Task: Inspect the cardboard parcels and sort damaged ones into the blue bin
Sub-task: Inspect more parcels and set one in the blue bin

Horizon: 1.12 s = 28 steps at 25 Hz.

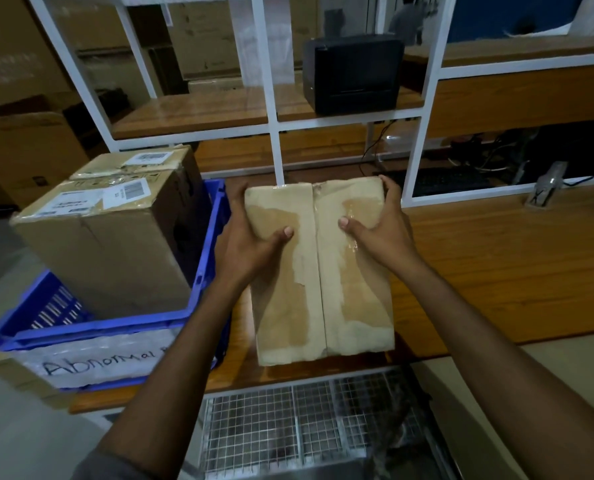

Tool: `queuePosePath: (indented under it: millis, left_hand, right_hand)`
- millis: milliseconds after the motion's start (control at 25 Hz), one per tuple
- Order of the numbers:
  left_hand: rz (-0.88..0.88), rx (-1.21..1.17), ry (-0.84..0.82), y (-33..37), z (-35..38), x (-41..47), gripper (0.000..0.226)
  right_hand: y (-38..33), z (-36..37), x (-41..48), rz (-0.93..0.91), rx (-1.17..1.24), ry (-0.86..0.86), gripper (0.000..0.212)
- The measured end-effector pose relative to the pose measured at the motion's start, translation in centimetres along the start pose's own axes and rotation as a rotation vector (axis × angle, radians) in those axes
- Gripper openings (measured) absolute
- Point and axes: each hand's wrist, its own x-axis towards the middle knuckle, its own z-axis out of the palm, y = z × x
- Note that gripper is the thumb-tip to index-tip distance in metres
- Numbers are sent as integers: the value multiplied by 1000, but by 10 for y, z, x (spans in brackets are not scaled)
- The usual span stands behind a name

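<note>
A tan cardboard parcel (323, 289) with a taped centre seam and peeled patches is held over the wooden table's front edge. My left hand (247, 244) grips its left side, thumb on top. My right hand (382, 233) grips the right side, fingers curled round the far corner. To the left stands the blue bin (115, 327) with a white label reading "Abnormal". A large brown box (112, 244) with shipping labels sits inside the bin, and a smaller labelled box (139, 164) lies on top of it.
The wooden table (496, 271) stretches to the right. A white shelf frame (275, 133) stands behind, holding a black printer (354, 74). A keyboard (444, 181) and cables lie behind the frame. A wire mesh rack (306, 427) sits below the table edge.
</note>
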Motion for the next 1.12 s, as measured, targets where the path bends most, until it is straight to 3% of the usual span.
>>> queuePosePath:
  millis: [120,200,320,480,640,800,960,1120]
  left_hand:
    - [-81,-64,-55,-13,4,1,126]
    - [-111,-47,-88,-22,10,-6,118]
    - [-102,-47,-10,-28,20,-10,103]
    - [-161,-86,-200,-45,23,-13,119]
    - [-219,-47,-145,-48,31,-20,115]
    - [-199,-101,-314,-65,27,-24,136]
    - [-243,-89,-205,-62,36,-32,120]
    - [-208,-97,-343,-73,36,-34,134]
  right_hand:
    - [9,-1,1,-4,0,-120,115]
    - [20,4,-5,9,-12,-166,117]
    - [25,16,-8,5,-12,-62,105]
    - [44,11,-5,46,41,-278,129]
    - [54,22,-16,22,27,-148,114]
    - [65,14,-17,24,54,-353,135]
    - [70,24,-26,69,19,-225,123]
    - [76,25,-27,72,19,-347,138]
